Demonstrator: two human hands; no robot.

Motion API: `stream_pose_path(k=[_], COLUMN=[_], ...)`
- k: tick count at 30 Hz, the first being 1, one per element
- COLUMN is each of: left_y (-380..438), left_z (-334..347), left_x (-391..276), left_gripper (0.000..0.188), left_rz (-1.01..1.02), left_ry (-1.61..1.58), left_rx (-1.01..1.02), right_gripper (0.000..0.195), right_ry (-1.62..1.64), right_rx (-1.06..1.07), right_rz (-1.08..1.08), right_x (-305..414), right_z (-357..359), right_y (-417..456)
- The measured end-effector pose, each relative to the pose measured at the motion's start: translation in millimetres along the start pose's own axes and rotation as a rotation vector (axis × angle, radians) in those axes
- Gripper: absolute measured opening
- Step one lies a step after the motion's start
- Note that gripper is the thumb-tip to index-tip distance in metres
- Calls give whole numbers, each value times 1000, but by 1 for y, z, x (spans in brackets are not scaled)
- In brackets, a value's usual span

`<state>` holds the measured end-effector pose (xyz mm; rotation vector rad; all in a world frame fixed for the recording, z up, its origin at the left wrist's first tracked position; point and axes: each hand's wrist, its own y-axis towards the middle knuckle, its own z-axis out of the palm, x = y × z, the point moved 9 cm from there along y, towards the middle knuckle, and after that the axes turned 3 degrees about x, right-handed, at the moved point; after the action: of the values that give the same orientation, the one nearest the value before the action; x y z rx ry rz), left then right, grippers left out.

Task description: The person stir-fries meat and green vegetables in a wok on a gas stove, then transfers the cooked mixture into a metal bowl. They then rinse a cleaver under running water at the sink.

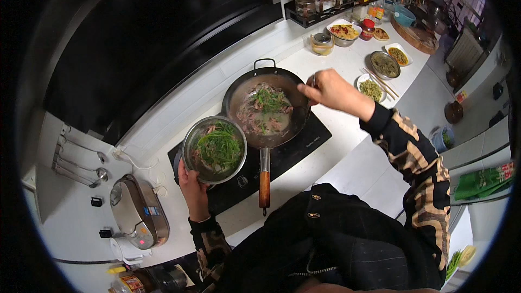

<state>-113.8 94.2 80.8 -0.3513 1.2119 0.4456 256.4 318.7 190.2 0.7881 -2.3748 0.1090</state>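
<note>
My left hand (193,187) grips the rim of a steel bowl (215,149) of green leafy vegetables and some meat, held over the left part of the black cooktop (240,185). Just to the right stands a wok (268,108) with meat slices and greens in cloudy broth; its wooden handle (264,189) points towards me. At the wok's right rim, my right hand (323,88) is closed around a thin metal handle. The far end of that utensil is hard to make out.
A rice cooker (140,211) stands at the left. To the right are a glass teapot (322,44), chopsticks (382,83) across a white dish (370,89), a steel bowl (385,65) and a round chopping board (415,34). A spice rack (331,7) hangs behind; ladles (81,167) hang at left.
</note>
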Motion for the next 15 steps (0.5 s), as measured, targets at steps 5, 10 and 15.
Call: stream_pose_path(k=[5, 10, 15], left_y=[-20, -25, -27], left_z=[-44, -58, -72], left_x=[-1, -10, -18], left_gripper=[55, 51, 55], left_rz=[-26, -44, 3], left_ry=[20, 1, 2], left_rx=[-39, -8, -92], right_gripper=[67, 71, 64], right_ry=[111, 377, 527], right_rx=[84, -59, -118], right_rz=[182, 202, 245], right_x=[16, 1, -4], right_z=[6, 59, 45], right_y=[52, 65, 52])
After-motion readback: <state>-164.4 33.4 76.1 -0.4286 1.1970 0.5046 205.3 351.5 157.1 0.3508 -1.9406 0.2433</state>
